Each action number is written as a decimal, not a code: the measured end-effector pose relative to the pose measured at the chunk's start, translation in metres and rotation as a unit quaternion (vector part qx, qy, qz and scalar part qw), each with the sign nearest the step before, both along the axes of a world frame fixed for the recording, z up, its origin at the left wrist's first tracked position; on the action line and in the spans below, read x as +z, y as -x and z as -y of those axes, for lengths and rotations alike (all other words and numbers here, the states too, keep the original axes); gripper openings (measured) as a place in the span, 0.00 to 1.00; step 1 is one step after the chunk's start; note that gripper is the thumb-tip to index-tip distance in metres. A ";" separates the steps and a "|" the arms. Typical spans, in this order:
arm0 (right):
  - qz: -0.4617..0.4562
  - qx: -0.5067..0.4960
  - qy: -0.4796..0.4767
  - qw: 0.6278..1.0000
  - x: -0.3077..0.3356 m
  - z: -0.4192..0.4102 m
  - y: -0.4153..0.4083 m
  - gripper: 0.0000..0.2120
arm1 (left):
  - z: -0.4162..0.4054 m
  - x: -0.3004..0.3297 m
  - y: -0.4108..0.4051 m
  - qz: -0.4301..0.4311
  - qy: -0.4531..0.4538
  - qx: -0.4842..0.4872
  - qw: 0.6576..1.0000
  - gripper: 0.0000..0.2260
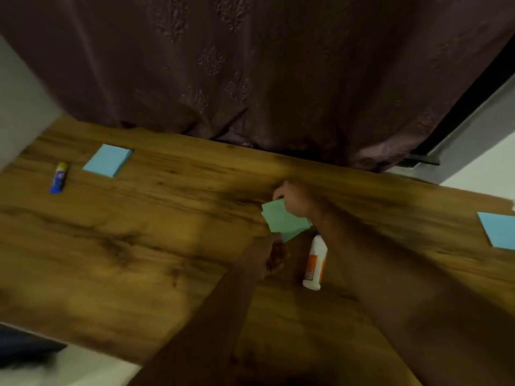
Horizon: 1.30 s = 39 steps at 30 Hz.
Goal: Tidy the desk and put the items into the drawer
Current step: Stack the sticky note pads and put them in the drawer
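Your left hand (269, 253) and right hand (289, 195) both pinch the green paper (284, 221) with curled fingers. It looks thin and floppy, so hold its edges gently.

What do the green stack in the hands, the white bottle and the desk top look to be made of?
Green stack: thin matte paper, with offset sheet edges showing.
White bottle: probably plastic, smooth and slightly glossy, with an orange label.
Desk top: wood-grain surface with a soft sheen; solid wood or laminate cannot be told.
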State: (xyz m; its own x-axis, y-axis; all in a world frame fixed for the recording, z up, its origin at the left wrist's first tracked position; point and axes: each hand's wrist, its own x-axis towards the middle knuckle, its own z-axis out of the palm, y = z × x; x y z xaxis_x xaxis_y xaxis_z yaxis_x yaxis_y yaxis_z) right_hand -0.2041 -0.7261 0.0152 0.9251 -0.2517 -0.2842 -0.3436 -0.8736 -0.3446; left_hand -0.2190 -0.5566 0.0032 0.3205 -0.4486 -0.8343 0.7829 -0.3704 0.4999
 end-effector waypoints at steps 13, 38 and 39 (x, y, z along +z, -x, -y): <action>0.010 -0.089 -0.034 0.995 -0.007 0.024 0.026 0.18 | 0.021 0.008 -0.002 0.085 -0.044 0.077 0.992 0.15; 0.170 -0.583 -0.013 0.795 0.023 0.183 0.262 0.20 | 0.208 0.038 0.097 0.090 0.154 -0.069 0.982 0.09; 0.122 -0.583 0.019 0.803 0.020 0.195 0.278 0.22 | 0.213 0.033 0.103 0.091 0.149 -0.081 0.981 0.10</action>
State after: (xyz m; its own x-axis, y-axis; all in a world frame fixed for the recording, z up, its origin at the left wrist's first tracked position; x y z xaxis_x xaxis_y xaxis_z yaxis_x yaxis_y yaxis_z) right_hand -0.4825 -0.9208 0.0351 0.0801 -0.9915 -0.1024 -0.8622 -0.0174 -0.5063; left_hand -0.3223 -0.7695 0.0359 0.3571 -0.7216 -0.5931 0.6135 -0.2976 0.7315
